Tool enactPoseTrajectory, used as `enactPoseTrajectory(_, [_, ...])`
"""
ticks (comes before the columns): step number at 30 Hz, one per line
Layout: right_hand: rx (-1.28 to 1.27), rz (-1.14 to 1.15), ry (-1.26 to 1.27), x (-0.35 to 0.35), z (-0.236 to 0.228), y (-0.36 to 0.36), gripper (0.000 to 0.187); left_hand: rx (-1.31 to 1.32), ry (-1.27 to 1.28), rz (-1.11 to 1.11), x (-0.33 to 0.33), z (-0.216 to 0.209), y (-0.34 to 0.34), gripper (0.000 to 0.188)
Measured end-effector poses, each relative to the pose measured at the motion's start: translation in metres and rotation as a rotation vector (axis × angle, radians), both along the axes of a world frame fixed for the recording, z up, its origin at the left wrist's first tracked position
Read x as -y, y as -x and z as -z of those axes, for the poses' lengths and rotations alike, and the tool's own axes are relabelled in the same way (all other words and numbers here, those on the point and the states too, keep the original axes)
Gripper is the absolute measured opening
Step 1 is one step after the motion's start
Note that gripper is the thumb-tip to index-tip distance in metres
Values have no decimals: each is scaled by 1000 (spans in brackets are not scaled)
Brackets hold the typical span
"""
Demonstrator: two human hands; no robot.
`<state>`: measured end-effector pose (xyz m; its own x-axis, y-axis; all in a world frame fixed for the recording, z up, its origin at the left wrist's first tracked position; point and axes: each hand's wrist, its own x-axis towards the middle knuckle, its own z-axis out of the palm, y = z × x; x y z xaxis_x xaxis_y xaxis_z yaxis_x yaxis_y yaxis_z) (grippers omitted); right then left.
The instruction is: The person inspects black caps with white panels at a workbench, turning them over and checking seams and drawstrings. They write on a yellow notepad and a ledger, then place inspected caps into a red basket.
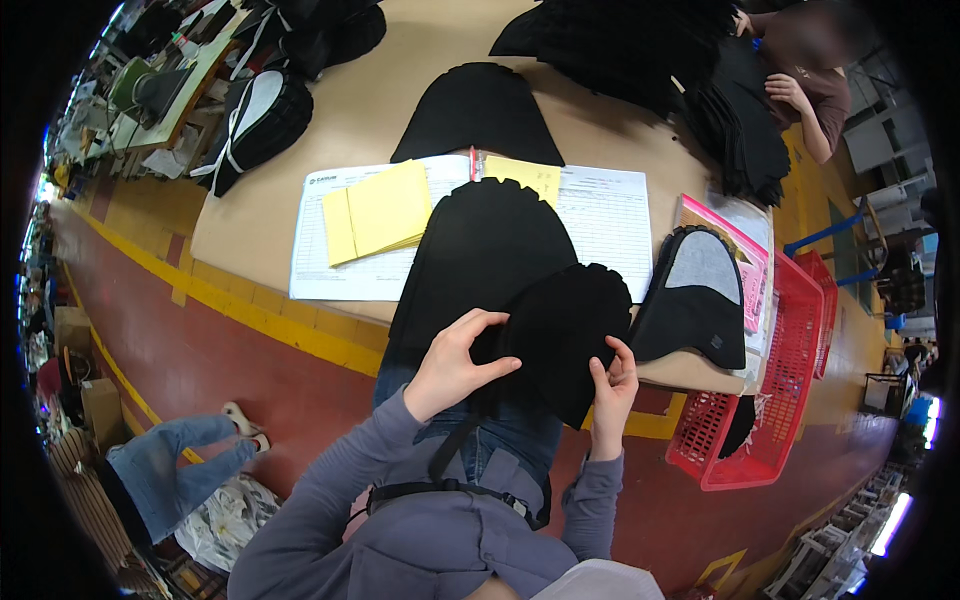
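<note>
Head view shows the left hand (pixel 462 362) and right hand (pixel 613 388) pinching opposite edges of a notched black piece (pixel 568 335), raised above the lap and overlapping a larger black panel (pixel 480 240). Farther right, beside the table (pixel 255 215), a red perforated basket (pixel 692 440) contains a dark item (pixel 738 427), partly visible.

soft light covers the table (pixel 245 230) while a white strip (pixel 891 525) glares near the warped rim.
</note>
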<state>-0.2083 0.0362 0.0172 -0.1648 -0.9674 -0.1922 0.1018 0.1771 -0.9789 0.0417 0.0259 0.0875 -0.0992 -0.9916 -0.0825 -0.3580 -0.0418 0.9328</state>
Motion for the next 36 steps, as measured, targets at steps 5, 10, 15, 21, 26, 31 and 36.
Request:
enactPoseTrajectory(5, [8,95,119,-1,-24,0,60,-246,-141,-44,-2,7,-5,48])
enactPoseTrajectory(10, [-720,136,264,4,-49,65,26,-474,-101,73,4,-9,23,48])
enactPoseTrajectory(15, [-249,346,396,32,-124,137,34,-500,2,437,11,-39,100,48])
enactPoseTrajectory(21, [-328,294,398,26,-132,169,38,-753,-248,308,23,-18,136,40])
enactPoseTrajectory(26, [-466,407,342,28,-137,182,39,-846,-359,298,30,-16,147,58])
enactPoseTrajectory(31, [-959,832,479,15,-195,166,34,-731,-277,340,37,10,146,44])
enactPoseTrajectory(36, [-1303,610,296,48,-183,123,40,-666,-369,311,37,15,136,26])
